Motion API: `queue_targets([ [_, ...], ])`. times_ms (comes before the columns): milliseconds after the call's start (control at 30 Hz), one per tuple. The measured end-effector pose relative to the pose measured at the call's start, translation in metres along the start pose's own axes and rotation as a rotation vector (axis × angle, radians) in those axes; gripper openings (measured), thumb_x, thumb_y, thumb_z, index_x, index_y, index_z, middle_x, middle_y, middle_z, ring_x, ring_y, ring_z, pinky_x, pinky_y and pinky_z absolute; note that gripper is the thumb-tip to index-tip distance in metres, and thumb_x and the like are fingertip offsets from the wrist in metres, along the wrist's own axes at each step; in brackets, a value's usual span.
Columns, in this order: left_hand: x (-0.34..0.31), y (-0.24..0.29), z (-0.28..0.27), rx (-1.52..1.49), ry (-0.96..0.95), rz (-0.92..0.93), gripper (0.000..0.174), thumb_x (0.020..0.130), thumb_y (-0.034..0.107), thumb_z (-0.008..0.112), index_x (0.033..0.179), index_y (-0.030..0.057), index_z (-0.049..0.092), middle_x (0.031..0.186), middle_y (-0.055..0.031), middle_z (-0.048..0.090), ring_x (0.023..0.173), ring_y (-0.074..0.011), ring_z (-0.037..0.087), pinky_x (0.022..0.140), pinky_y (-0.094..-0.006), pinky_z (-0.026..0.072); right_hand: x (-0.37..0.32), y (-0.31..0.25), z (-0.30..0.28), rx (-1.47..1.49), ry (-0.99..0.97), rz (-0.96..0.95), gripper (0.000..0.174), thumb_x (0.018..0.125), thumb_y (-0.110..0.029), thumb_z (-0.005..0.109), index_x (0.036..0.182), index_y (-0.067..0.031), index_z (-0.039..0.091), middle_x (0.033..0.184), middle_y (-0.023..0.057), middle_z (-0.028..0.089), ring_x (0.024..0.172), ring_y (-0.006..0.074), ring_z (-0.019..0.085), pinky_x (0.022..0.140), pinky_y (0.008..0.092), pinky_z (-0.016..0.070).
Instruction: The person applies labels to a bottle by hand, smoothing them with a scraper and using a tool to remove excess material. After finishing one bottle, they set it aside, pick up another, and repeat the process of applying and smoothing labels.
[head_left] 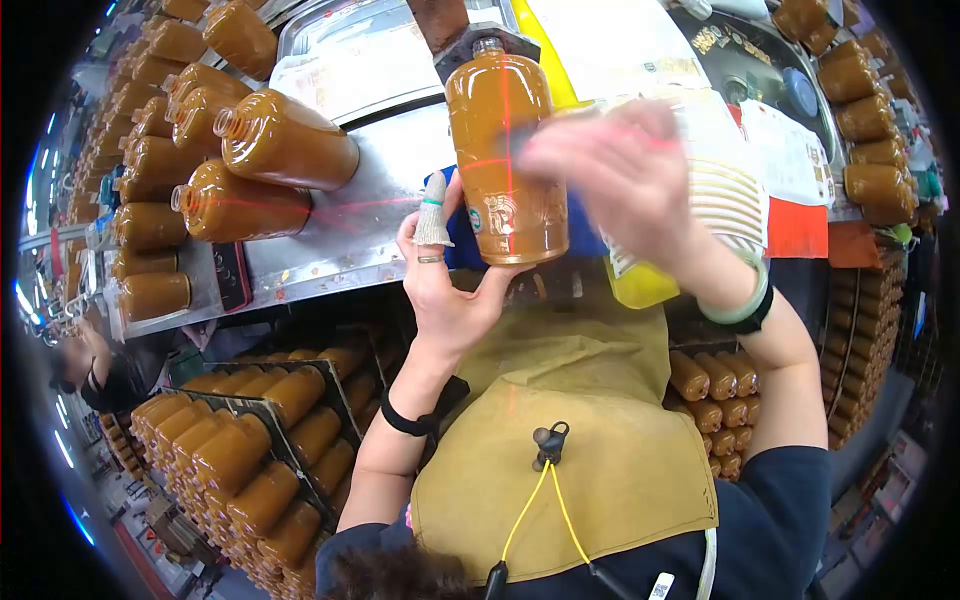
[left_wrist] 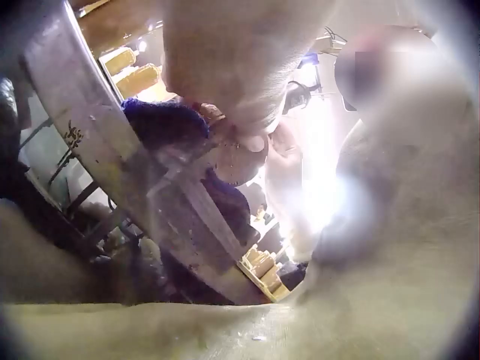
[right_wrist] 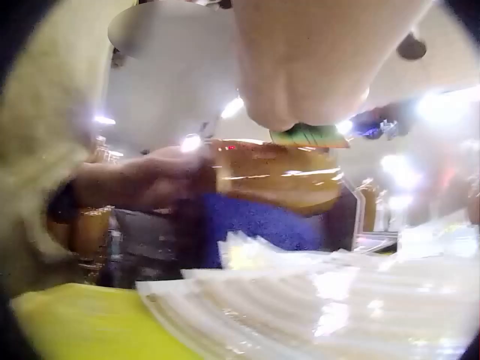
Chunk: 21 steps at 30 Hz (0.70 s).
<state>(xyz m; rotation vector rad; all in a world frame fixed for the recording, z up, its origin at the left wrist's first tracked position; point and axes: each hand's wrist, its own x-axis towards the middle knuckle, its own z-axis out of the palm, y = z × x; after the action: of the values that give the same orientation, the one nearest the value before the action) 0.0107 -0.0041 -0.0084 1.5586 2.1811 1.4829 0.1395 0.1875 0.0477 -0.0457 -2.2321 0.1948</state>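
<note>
An amber-brown bottle (head_left: 505,150) stands upright on a metal bench (head_left: 380,190), its neck under a dark clamp and a red laser cross on its side. My left hand (head_left: 455,270) grips the bottle's base, thumb under it; the forefinger, in a white finger cot (head_left: 434,212), sticks up beside it. My right hand (head_left: 610,165) is a motion blur against the bottle's right side, and its fingers cannot be made out. In the right wrist view the bottle (right_wrist: 277,176) lies just below my palm, over a blue cloth (right_wrist: 255,229).
Two brown bottles (head_left: 285,140) lie on the bench at left, with rows more behind. Crates of bottles (head_left: 250,450) sit below left and more (head_left: 715,390) below right. A stack of white sheets (head_left: 735,200) and a yellow container (head_left: 640,285) are under my right wrist.
</note>
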Motion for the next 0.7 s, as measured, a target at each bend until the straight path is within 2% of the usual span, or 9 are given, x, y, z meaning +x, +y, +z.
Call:
queue_targets([
  [100, 0.001, -0.003, 0.001, 0.048, -0.045, 0.015, 0.087, 0.073, 0.016, 0.092, 0.145, -0.0093, 0.05, 0.142, -0.021, 0.062, 0.128, -0.0351, 0.057, 0.11, -0.0421, 0.0389, -0.009, -0.036, -0.011, 0.283, -0.166, -0.125, 0.025, 0.079, -0.015, 0.072, 0.104, -0.0184, 0.073, 0.094, -0.0048, 0.07, 0.077, 0.0158, 0.058, 0.077, 0.0314, 0.053],
  [167, 0.001, 0.002, 0.003, -0.08, -0.015, -0.084, 0.089, 0.073, 0.016, 0.093, 0.146, -0.009, 0.048, 0.142, -0.0205, 0.061, 0.124, -0.0355, 0.059, 0.108, -0.0416, 0.0419, 0.002, -0.019, -0.002, 0.26, -0.15, 0.134, 0.027, 0.079, -0.006, 0.078, 0.105, -0.0106, 0.077, 0.102, 0.0036, 0.076, 0.082, 0.02, 0.066, 0.073, 0.0336, 0.0505],
  [200, 0.005, 0.009, 0.001, -0.03, -0.008, -0.065, 0.091, 0.073, 0.015, 0.093, 0.148, -0.0064, 0.047, 0.142, -0.0193, 0.06, 0.123, -0.0354, 0.06, 0.107, -0.0421, 0.0445, 0.005, -0.004, 0.002, 0.179, -0.031, 0.189, 0.026, 0.079, -0.002, 0.078, 0.104, -0.009, 0.076, 0.101, 0.0065, 0.077, 0.081, 0.0222, 0.067, 0.075, 0.0349, 0.0509],
  [233, 0.007, 0.011, 0.002, -0.031, -0.004, -0.063, 0.091, 0.073, 0.015, 0.093, 0.148, -0.0064, 0.047, 0.142, -0.0193, 0.06, 0.123, -0.0354, 0.06, 0.107, -0.0421, 0.0445, 0.008, 0.009, -0.007, -0.001, -0.058, 0.174, 0.027, 0.078, 0.0, 0.077, 0.104, -0.0081, 0.076, 0.101, 0.0065, 0.077, 0.084, 0.0229, 0.068, 0.077, 0.0352, 0.0503],
  [300, 0.009, 0.013, 0.003, -0.002, 0.069, 0.017, 0.093, 0.072, 0.016, 0.094, 0.149, -0.0042, 0.047, 0.143, -0.0183, 0.06, 0.122, -0.0344, 0.06, 0.106, -0.0427, 0.0461, -0.009, 0.01, 0.005, -0.033, 0.012, 0.075, 0.021, 0.08, -0.013, 0.072, 0.101, -0.0159, 0.075, 0.097, -0.0025, 0.074, 0.086, 0.014, 0.066, 0.081, 0.0315, 0.0514],
  [400, 0.007, 0.008, 0.006, -0.039, 0.066, -0.032, 0.09, 0.069, 0.014, 0.094, 0.146, -0.0029, 0.051, 0.14, -0.0162, 0.062, 0.121, -0.0337, 0.06, 0.104, -0.0424, 0.0473, -0.018, -0.03, -0.015, 0.293, -0.197, -0.149, 0.024, 0.079, -0.012, 0.069, 0.102, -0.0173, 0.075, 0.103, -0.0053, 0.071, 0.088, 0.0148, 0.066, 0.079, 0.0344, 0.0537],
  [500, 0.002, 0.005, 0.002, -0.028, 0.045, -0.023, 0.087, 0.069, 0.012, 0.093, 0.145, -0.0019, 0.054, 0.139, -0.0137, 0.063, 0.12, -0.0347, 0.059, 0.105, -0.0426, 0.0459, -0.007, -0.01, 0.0, 0.248, -0.114, 0.208, 0.031, 0.075, -0.01, 0.073, 0.106, -0.0134, 0.075, 0.096, -0.0011, 0.073, 0.081, 0.0193, 0.065, 0.073, 0.0335, 0.051],
  [567, 0.005, 0.004, 0.002, -0.005, 0.043, 0.008, 0.086, 0.069, 0.011, 0.092, 0.145, -0.0017, 0.054, 0.141, -0.0136, 0.063, 0.121, -0.0352, 0.058, 0.107, -0.0426, 0.0444, -0.002, 0.022, -0.001, -0.071, 0.1, 0.083, 0.024, 0.075, -0.009, 0.074, 0.099, -0.0127, 0.075, 0.094, -0.001, 0.074, 0.078, 0.0186, 0.063, 0.077, 0.0292, 0.0463],
  [700, 0.0, -0.004, 0.0, 0.019, -0.001, -0.013, 0.087, 0.073, 0.011, 0.09, 0.149, -0.0018, 0.05, 0.143, -0.0146, 0.062, 0.126, -0.0354, 0.056, 0.106, -0.0422, 0.0452, -0.023, -0.026, -0.004, 0.196, -0.055, -0.226, 0.023, 0.078, -0.013, 0.074, 0.101, -0.0139, 0.075, 0.093, -0.0024, 0.073, 0.082, 0.0164, 0.064, 0.073, 0.032, 0.0493],
])
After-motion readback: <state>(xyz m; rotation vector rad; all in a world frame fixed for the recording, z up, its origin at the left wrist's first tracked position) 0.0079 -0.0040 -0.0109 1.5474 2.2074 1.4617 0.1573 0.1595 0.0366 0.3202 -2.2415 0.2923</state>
